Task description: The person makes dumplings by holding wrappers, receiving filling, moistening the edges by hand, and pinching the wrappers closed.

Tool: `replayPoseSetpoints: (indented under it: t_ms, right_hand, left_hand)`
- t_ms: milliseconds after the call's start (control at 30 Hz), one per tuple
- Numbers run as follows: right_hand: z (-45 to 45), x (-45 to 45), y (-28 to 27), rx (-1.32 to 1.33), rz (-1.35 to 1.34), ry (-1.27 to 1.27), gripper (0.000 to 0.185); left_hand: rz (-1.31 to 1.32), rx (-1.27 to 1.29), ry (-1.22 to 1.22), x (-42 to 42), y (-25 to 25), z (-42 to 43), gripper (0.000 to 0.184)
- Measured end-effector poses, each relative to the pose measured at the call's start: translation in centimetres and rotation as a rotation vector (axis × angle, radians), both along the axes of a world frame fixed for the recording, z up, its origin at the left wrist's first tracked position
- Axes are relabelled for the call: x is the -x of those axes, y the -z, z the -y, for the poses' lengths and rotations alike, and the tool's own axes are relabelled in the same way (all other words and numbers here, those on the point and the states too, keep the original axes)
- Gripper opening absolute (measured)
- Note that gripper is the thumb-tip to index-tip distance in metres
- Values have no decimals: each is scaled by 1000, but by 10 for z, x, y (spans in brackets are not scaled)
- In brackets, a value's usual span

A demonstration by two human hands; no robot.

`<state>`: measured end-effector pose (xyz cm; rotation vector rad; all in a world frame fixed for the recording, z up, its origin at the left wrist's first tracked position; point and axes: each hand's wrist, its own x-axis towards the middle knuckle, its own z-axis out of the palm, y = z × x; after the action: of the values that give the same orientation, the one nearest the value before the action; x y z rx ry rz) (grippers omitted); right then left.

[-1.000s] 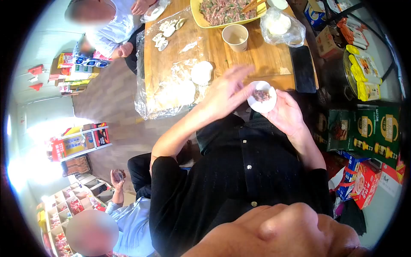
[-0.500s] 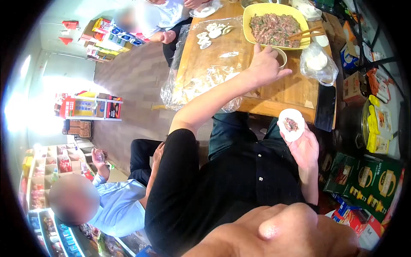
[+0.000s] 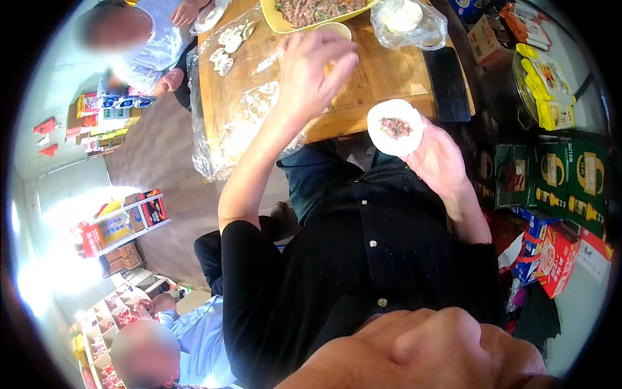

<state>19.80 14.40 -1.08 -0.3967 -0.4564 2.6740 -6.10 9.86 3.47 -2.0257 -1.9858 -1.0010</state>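
My right hand (image 3: 444, 159) holds a round white dough wrapper (image 3: 381, 133) by its right side, in front of the table's near edge. A small heap of meat filling (image 3: 396, 128) lies in the middle of the wrapper. To the left of it my left hand (image 3: 319, 68) is over the table, fingers apart and nothing in them. It partly hides a paper cup (image 3: 337, 30). Behind the cup is a yellow bowl (image 3: 277, 19) of minced meat. Several folded dumplings (image 3: 232, 42) lie on plastic film on the table.
On the wooden table (image 3: 382, 78) are a bag of white dough (image 3: 405, 19) and a dark phone (image 3: 447, 84). One person (image 3: 152, 45) sits across at the left, another (image 3: 204, 343) at the lower left. Boxes (image 3: 554, 178) and a pot (image 3: 523, 87) stand at the right.
My left hand went from beside the wrapper to the paper cup and is now slightly nearer me, still partly over it. The wrapper stays in my right hand. The whole view has shifted.
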Motion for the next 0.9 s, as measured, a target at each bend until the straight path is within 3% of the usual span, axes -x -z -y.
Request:
replayPoseSetpoints:
  t_ms: [33,100,400,600,900]
  right_hand:
    - [-1,2,-4,-38,-12,-35,51]
    - [-1,5,-5,-77,-24,-74,50]
    - [1,10,-12,-250,16,-180,58]
    - [1,10,-15,-95,-46,-127,49]
    - [-8,19,-22,161,-108,-120,62]
  left_hand:
    - [1,1,0,-8,-2,9,36]
    - [133,75,293,-25,-6,26,37]
    - [-160,134,238,-37,-11,57,41]
    - [-198,169,178,-32,-6,77,50]
    - [-130,43,211,-41,2,97,43]
